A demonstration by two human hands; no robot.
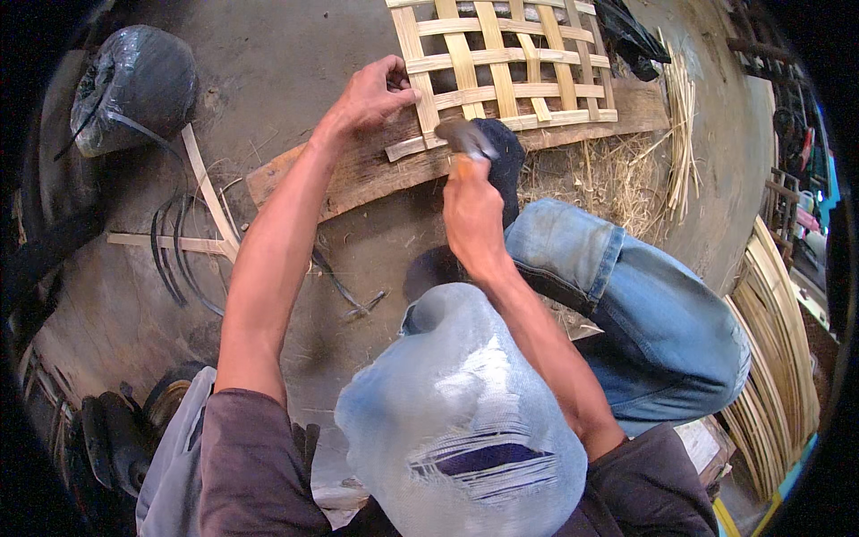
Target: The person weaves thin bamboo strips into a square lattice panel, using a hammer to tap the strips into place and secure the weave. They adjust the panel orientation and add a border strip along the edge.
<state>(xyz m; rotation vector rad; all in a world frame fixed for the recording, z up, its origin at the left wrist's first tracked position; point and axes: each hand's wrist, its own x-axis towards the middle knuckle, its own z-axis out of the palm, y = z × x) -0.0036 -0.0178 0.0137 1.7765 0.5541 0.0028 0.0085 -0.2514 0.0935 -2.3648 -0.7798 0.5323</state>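
Note:
A woven bamboo lattice (494, 55) of flat pale strips lies at the top, its near edge over a wooden plank (309, 190). My left hand (376, 95) is at the lattice's left edge, fingers curled and closed on the outer strip; the fingertips are partly hidden. My right hand (474, 215) grips the orange-brown handle of a hammer (466, 139). Its metal head is smeared by motion and hangs over the lattice's lower left corner. Just right of the head, my dark-covered foot (507, 168) rests against the near edge.
Bamboo shavings (617, 183) and thin slivers (682, 134) lie to the right. Bent bamboo strips (777, 358) are stacked at lower right. A plastic-wrapped dark bundle (143, 85), loose strips (208, 192) and black bands (170, 255) lie left. My denim-covered knees (465, 394) fill the lower middle.

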